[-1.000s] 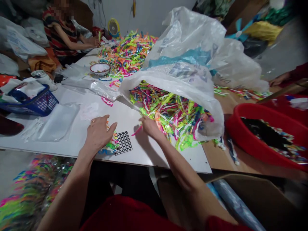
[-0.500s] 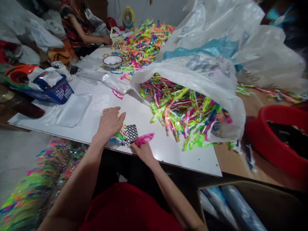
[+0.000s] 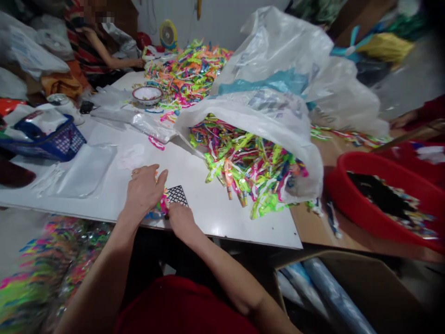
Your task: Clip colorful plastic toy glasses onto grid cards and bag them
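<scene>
Near the front edge of the white table, my left hand lies with fingers stretched and thumb apart over a small row of bright plastic pieces, pink, blue and orange. Part of that row is hidden under the palm. Beside it is a card with a black-and-white lattice pattern. My right hand is closed at the card's near edge, its fingertips against the row; what it grips is hidden. To the right, a large white plastic sack lies open, spilling neon green, pink and orange pieces.
Clear plastic bags and a blue basket are on the left. Farther back are a bowl, a colourful heap and a co-worker's arm. A red tub stands right; an open carton is below the edge.
My right hand has moved left, to the row beside my left hand. The pink piece that stuck out of it no longer shows there. The view has shifted to the right.
</scene>
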{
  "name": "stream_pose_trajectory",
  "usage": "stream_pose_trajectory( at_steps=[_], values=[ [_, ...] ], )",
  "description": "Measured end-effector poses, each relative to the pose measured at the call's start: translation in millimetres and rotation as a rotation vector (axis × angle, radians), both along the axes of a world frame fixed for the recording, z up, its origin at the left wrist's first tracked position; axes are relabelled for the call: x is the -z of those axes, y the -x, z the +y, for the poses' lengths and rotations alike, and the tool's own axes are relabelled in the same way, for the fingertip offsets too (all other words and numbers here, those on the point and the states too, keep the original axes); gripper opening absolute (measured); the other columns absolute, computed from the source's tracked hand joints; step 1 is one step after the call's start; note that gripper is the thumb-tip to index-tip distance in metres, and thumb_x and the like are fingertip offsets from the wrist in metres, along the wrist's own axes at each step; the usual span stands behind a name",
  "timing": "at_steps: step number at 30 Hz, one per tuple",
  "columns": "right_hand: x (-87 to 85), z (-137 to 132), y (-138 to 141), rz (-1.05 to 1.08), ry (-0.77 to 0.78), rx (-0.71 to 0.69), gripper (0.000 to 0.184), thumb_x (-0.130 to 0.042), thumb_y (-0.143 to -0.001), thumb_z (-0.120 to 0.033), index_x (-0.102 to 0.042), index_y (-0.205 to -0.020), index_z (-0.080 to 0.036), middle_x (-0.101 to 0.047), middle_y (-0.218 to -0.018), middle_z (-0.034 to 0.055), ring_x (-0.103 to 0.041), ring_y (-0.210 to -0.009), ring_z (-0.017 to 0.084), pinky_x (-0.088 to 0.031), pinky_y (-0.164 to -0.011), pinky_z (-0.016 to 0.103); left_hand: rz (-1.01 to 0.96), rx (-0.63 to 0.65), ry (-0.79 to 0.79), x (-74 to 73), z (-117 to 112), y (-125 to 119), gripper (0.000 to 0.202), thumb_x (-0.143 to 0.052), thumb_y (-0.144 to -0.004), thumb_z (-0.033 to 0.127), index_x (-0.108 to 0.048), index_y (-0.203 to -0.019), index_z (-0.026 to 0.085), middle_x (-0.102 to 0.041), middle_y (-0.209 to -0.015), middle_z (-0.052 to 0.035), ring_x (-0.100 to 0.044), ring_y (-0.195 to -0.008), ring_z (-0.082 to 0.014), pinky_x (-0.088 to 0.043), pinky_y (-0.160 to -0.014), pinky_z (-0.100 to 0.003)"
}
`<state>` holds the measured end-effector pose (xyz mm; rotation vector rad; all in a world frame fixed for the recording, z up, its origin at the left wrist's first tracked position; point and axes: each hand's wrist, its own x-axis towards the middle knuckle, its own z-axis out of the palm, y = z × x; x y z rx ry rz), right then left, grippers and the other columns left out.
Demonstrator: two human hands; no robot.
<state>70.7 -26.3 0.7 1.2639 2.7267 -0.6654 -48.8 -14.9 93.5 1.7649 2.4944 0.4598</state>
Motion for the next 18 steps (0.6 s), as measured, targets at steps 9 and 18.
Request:
stream_pose_trajectory(
  at_steps=[9, 18],
  values=[
    [-8.5, 145, -86, 0.04, -0.268, 0.155, 0.035, -0.039, -0.084, 0.0, -0.059, -0.111, -0.01, -0.056, -0.118, 0.0159, -0.054, -0.1, 0.019, -0.043, -0.082, 0.029, 0.039, 0.074, -0.01, -5.2, 4, 3, 0.06, -0.029, -0.086, 0.048, -0.056, -0.121, 0.008, -0.062, -0.116, -0.0172, -0.053, -0.112, -0.0318, -0.032, -0.103, -0.046],
    [9.3, 112, -84, -0.025, -0.399, -0.087, 0.026, -0.036, -0.091, -0.009, -0.059, -0.101, -0.015, -0.056, -0.105, 0.0123, -0.051, -0.098, 0.023, -0.042, -0.08, 0.033, 0.03, 0.096, -0.024, -5.9, 5, -2, 0.061, -0.034, -0.083, 0.05, -0.056, -0.12, 0.006, -0.062, -0.117, -0.018, -0.052, -0.113, -0.0325, -0.033, -0.103, -0.046]
  ],
)
